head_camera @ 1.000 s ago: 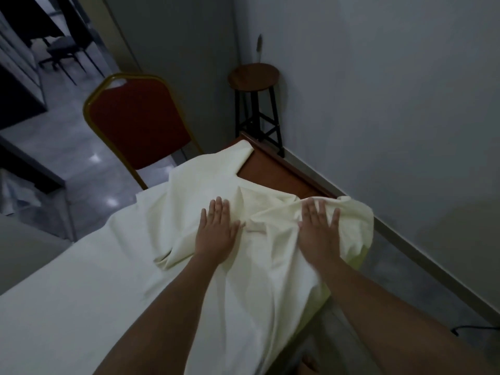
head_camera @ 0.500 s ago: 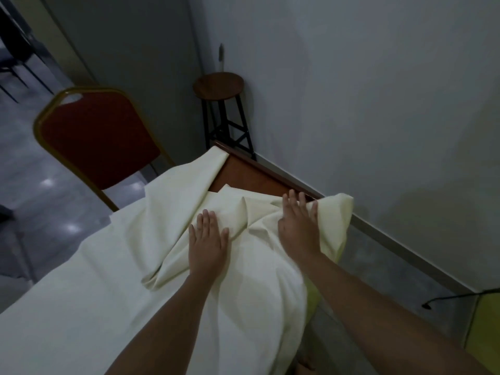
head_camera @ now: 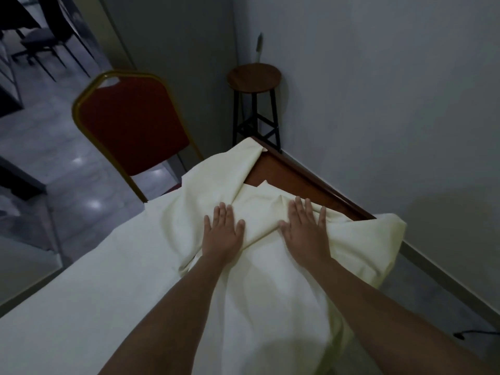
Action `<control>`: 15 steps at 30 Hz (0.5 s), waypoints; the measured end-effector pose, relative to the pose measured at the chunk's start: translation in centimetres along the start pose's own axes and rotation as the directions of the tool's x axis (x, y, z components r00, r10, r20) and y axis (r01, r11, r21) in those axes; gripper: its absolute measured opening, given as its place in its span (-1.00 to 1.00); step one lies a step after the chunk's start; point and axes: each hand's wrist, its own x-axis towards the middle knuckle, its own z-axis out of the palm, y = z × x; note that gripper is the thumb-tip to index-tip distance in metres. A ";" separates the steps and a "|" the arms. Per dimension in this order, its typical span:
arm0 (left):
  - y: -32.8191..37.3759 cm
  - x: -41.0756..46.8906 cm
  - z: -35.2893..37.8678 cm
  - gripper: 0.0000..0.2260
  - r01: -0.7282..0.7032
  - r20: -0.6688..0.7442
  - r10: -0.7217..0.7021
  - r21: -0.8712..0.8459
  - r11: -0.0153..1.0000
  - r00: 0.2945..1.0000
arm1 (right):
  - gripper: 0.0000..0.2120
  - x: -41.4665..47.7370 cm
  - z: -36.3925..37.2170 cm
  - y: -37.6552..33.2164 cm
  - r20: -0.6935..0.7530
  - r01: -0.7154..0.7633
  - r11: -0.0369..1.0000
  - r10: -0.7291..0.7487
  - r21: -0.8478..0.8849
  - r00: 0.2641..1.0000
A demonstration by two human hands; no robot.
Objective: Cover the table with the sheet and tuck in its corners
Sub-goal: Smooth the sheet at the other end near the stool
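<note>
sheet: cream cloth, lies over most of the table, long axis runs near-left to far-right corner; flat on the left, bunched in folds at the far end, one flap reaches to the far corner, right edge hangs off the side
table: brown wood, only the far right strip and rim bare, far end points at the wall corner
left hand: flat, palm down, fingers straight and slightly spread, presses on the folds
right hand: flat, palm down, fingers apart, presses on the bunched cloth just beside the bare wood
chair: red back, gold frame, beside the table's left far side
stool: round wooden seat, black legs, in the wall corner past the table's end
</note>
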 end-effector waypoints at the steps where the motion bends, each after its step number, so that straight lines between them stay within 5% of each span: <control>1: 0.1 1.0 -0.3 -0.43 -0.005 0.008 0.005 0.007 1.000 1.000 | -0.34 0.7 -0.2 0.2 -0.013 0.006 1.000 -0.006 0.004 1.000; 11: 4.0 11.2 -1.2 -0.38 0.047 0.008 -0.048 0.088 0.995 0.999 | -0.39 6.7 0.3 1.4 0.036 0.095 0.995 -0.095 -0.013 0.995; 15: 4.4 13.3 -1.4 -0.42 0.086 -0.091 -0.091 -0.055 0.995 0.992 | -0.38 7.5 1.7 2.4 0.057 0.099 0.995 -0.098 -0.017 0.994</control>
